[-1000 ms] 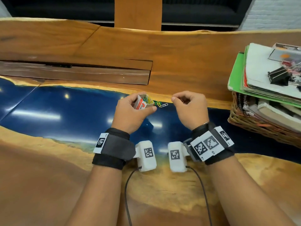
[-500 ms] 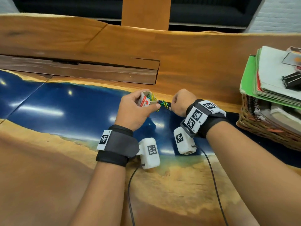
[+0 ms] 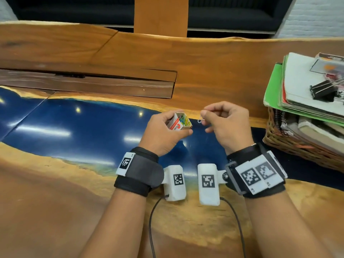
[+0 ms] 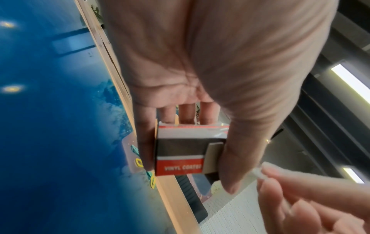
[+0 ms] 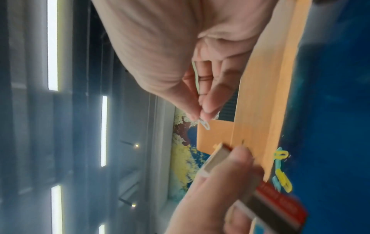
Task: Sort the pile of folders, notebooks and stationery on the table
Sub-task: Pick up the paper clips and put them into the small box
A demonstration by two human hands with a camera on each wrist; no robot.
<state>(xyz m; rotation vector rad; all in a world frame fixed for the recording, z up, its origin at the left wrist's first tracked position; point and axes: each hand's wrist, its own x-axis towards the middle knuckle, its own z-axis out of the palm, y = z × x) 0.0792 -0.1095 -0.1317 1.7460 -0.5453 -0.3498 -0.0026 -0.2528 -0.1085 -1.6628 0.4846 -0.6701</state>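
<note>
My left hand (image 3: 163,135) grips a small red-and-white paper clip box (image 3: 179,122) just above the blue table (image 3: 74,131). The box's open end faces up and shows several coloured clips inside. In the left wrist view the box (image 4: 188,150) sits between thumb and fingers. Just right of the box's mouth, my right hand (image 3: 225,123) pinches a white paper clip (image 3: 201,120) between thumb and forefinger; the right wrist view shows the same clip (image 5: 204,125). Several loose yellow and teal clips (image 5: 281,167) lie on the blue surface below the box, and the hands hide them in the head view.
A wicker basket (image 3: 297,151) of notebooks stands at the right edge, with a stack of folders (image 3: 307,94) on top and a black binder clip (image 3: 323,90) on the stack. A dark wood strip (image 3: 89,84) runs along the far left.
My right hand has come up from the loose clips on the table and now holds a white clip beside the box. The left hand has tipped the box's opening more upward.
</note>
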